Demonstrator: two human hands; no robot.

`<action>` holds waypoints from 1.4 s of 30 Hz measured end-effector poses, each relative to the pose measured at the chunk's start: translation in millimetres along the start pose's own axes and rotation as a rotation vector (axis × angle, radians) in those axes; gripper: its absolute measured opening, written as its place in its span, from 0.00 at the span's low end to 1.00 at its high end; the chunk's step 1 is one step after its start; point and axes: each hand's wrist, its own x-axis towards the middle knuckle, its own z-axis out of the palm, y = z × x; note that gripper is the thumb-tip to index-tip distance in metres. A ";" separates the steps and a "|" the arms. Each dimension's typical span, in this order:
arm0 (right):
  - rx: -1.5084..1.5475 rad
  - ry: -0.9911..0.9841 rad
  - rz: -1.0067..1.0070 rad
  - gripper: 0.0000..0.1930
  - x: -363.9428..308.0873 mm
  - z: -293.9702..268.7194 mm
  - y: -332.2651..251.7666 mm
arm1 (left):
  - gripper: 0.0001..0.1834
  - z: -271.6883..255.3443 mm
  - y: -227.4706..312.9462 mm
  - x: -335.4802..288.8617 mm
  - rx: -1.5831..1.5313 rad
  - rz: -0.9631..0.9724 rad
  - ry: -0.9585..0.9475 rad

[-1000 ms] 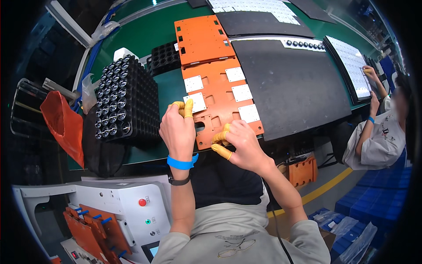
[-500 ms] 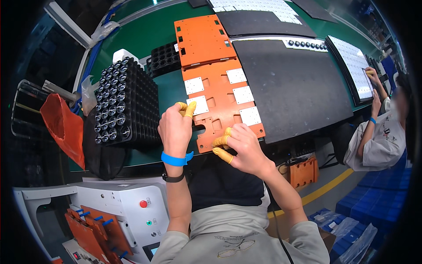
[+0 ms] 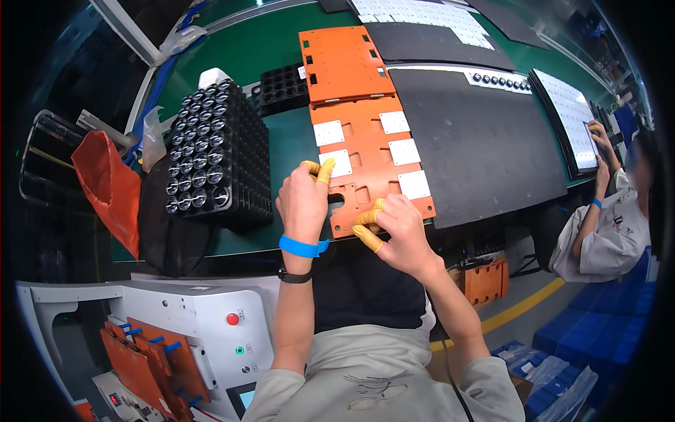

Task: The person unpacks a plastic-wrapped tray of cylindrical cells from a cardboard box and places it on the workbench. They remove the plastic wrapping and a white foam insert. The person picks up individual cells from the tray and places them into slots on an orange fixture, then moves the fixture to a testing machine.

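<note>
In front of me lies an orange plate fixture (image 3: 373, 151) with shallow cut-outs and small white square boards set on it in two columns. Yellow finger covers are on the fingertips of both hands. My left hand (image 3: 302, 204) is closed at the left edge of the lowest board in the left column, a white square board (image 3: 336, 163), with thumb and finger touching it. Just over the fixture's front edge, my right hand (image 3: 399, 228) has its fingers curled toward the thumb. Whatever lies between those fingertips is too small or hidden to see.
To the left stands a tall stack of black trays (image 3: 242, 162) with round clear lenses on its side. A second orange plate (image 3: 341, 63) adjoins the fixture's far end. At right lie a black mat (image 3: 485, 141) and a co-worker (image 3: 598, 225) handling a white panel (image 3: 566, 116).
The whole scene has shifted a little to the right in view. Both hands keep nearly the same places against the fixture and boards.
</note>
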 end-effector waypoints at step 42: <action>0.533 -0.145 0.058 0.13 71.7 -29.6 -92.5 | 0.33 -28.6 -71.2 -103.3 -2.105 -0.297 -0.611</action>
